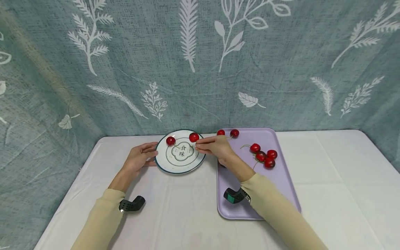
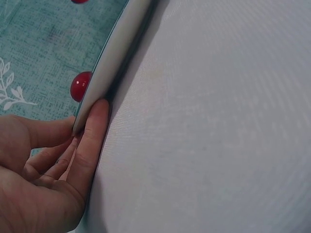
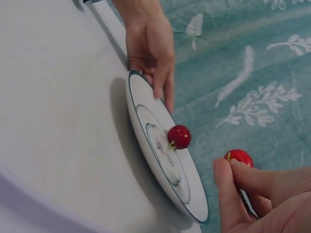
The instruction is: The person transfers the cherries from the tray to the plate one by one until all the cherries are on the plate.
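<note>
In the head view, the left hand [image 1: 137, 158] grips the left rim of a white plate [image 1: 179, 168] with a dark rim line and printed characters, thumb above and fingers at the edge. The right hand [image 1: 218, 147] pinches a red cherry [image 1: 194, 137] over the far right part of that plate. Another one, the resting cherry [image 1: 170, 141], lies on the plate's far left part, its stem pointing right. To the right, a lilac tray [image 1: 225, 210] stands on the white surface [image 1: 175, 208]. Two cherries lie near its far left corner (one partly hidden by the right hand), and a cluster of four cherries [image 1: 260, 156] sits farther right. A patterned cloth [image 1: 187, 97] hangs at the far side.

In the left wrist view, the left hand's thumb lies at the plate's rim and a finger reaches underneath; the resting cherry shows above the rim.

In the right wrist view, thumb and finger of the right hand close on the red cherry at its stem, with a gap showing between fruit and plate. The left hand holds the opposite rim, and the resting cherry lies between.
</note>
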The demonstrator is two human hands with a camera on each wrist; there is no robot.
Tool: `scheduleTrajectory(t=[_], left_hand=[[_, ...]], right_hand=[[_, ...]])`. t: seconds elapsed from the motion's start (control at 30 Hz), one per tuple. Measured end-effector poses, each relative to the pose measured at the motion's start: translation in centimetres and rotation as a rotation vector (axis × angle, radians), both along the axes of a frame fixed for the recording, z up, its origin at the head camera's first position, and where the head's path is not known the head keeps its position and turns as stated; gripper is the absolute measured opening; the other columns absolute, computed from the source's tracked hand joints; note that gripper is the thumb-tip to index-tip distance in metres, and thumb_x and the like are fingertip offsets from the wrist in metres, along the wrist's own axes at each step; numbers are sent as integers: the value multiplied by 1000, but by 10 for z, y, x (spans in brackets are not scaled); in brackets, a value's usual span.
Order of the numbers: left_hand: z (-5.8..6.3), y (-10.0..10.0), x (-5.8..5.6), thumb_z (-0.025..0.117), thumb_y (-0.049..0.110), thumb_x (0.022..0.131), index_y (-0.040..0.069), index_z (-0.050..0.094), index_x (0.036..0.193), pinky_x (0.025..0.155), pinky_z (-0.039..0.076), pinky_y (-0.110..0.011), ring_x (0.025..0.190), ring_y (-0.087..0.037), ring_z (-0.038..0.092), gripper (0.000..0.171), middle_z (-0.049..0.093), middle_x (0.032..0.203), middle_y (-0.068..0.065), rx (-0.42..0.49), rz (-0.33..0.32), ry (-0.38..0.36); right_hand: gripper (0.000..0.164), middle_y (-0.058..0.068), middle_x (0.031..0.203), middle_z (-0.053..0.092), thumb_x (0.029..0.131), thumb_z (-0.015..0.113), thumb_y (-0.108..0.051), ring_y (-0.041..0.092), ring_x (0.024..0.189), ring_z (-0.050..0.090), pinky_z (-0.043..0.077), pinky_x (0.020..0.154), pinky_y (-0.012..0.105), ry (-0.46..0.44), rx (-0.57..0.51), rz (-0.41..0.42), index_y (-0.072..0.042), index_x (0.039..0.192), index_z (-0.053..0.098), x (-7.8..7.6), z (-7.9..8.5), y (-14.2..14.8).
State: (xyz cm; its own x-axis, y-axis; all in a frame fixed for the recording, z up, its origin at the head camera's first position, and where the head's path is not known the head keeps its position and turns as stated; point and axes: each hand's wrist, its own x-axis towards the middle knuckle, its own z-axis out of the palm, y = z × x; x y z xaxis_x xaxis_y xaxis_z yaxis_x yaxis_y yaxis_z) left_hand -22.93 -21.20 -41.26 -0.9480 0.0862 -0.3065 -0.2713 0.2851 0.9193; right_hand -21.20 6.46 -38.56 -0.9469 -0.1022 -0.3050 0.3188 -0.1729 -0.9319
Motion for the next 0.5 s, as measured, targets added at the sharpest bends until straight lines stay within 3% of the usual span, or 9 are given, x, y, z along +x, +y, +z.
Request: scheduleTrajectory(t=[0.5], left_hand=[[-1, -1, 0, 54, 3, 99, 1, 41, 147, 72, 60, -25, 85, -4, 62, 49, 45, 142, -22, 10, 2, 1]], right_hand=[[24, 23, 104, 70, 86, 66, 11, 17, 80, 71, 59, 82, 30, -14, 53, -24, 12, 110, 69, -15, -10, -31]])
